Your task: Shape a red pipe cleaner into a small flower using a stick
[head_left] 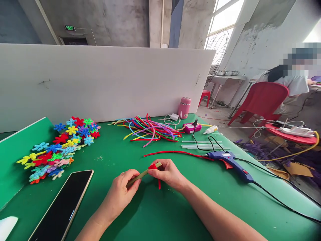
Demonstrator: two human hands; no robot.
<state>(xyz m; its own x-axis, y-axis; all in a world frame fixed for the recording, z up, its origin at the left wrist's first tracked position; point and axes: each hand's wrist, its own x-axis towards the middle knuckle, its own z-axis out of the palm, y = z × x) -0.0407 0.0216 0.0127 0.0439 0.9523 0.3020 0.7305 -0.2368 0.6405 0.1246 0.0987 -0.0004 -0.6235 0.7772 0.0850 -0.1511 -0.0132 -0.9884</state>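
Observation:
My left hand point(125, 187) is closed around the lower end of a thin greenish stick point(143, 174), held tilted above the green table. At the stick's upper end, my right hand point(168, 172) pinches a red pipe cleaner point(152, 166) against it. The red piece bends around the stick, and a short tail of it hangs below my right fingers. Part of the wrap is hidden by my fingertips. Just beyond my hands lies a long, straight red pipe cleaner point(170, 152), its right end by the nozzle of a blue glue gun point(229, 160).
Finished pipe-cleaner flowers point(62, 144) lie heaped at the left, near a phone point(65, 204). Loose pipe cleaners point(152, 130) form a pile at the back. Glue sticks point(200, 145), a pink flask point(185, 107) and trailing cords stand or lie rightward. A person sits on a red chair point(265, 97).

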